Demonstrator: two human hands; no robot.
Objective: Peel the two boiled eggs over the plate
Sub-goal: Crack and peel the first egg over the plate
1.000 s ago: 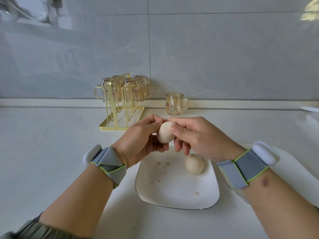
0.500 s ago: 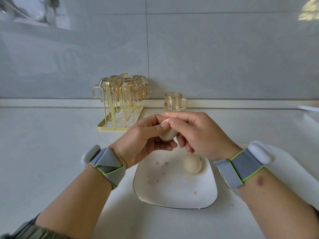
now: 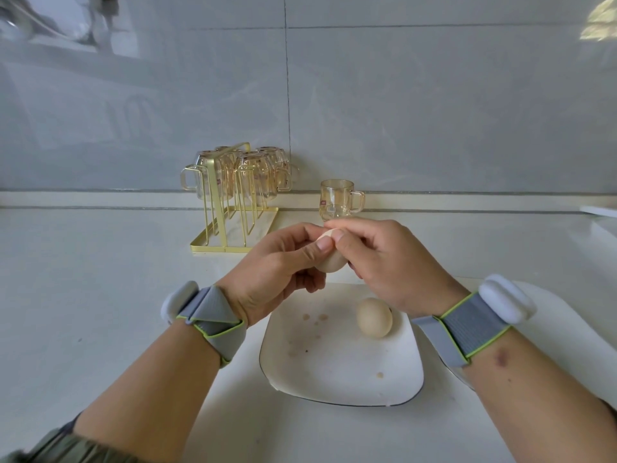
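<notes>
A pale brown boiled egg [image 3: 332,262] is held above the far edge of the white square plate [image 3: 337,369]. My left hand [image 3: 277,272] grips it from the left, thumb on its top. My right hand [image 3: 384,259] pinches the egg's top with thumb and fingers, and both hands hide most of the egg. The second egg [image 3: 374,317] lies in its shell on the plate's far right part. Small brown specks dot the plate.
A gold wire rack [image 3: 233,208] with several upturned glass cups stands at the back by the wall. One glass cup [image 3: 339,200] stands upright to its right. A white board [image 3: 567,329] lies under my right wrist.
Both hands have closed tighter over the egg, covering more of it. My right thumb and fingers have moved up onto the egg's top. The egg on the plate has not moved.
</notes>
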